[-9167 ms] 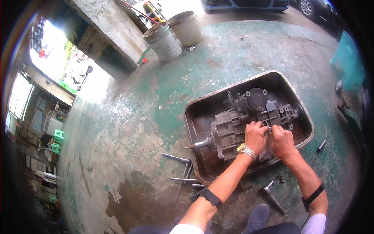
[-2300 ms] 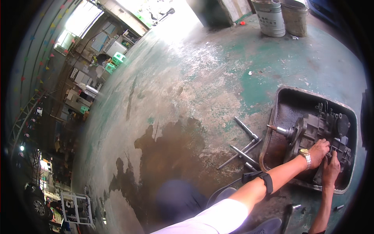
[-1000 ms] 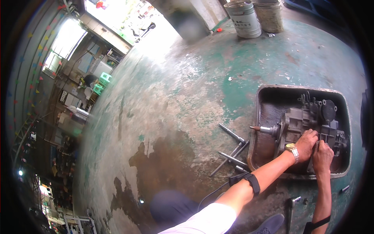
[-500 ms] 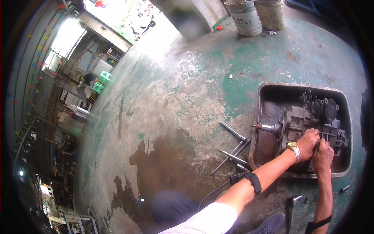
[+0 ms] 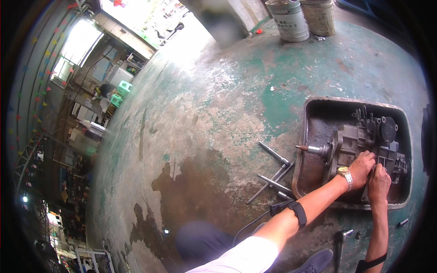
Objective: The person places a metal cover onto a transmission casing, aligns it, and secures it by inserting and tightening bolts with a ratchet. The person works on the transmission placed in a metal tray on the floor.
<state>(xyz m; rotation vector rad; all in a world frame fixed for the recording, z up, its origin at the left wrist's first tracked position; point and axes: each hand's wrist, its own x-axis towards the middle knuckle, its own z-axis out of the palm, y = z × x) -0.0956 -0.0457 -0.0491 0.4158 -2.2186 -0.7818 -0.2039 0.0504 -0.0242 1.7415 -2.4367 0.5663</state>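
A grey metal gearbox [image 5: 350, 142] lies on its side in a dark, oil-stained rectangular tray [image 5: 312, 102]. Its splined shaft points left, toward the tray's wall. My left hand [image 5: 363, 167], with a metal-band watch on the wrist, rests against the near side of the housing with its fingers curled in. Right beside it, my right hand [image 5: 378, 183] is bent the same way, thumb and fingers drawn together at the housing. The two hands almost touch. Whatever small part lies between the fingertips is hidden by the hands.
Left of the tray, a T-handle wrench [image 5: 273, 182] and other socket tools lie on the worn green floor [image 5: 218, 109]. A ratchet [image 5: 343, 236] is on the floor near my shoe [image 5: 318, 260]. Two metal buckets [image 5: 287, 22] stand far off. Dark wet patches [image 5: 191, 182] stain the floor.
The view has shifted very slightly. Both hands stay at the same spot on the gearbox, with barely any change in the fingers.
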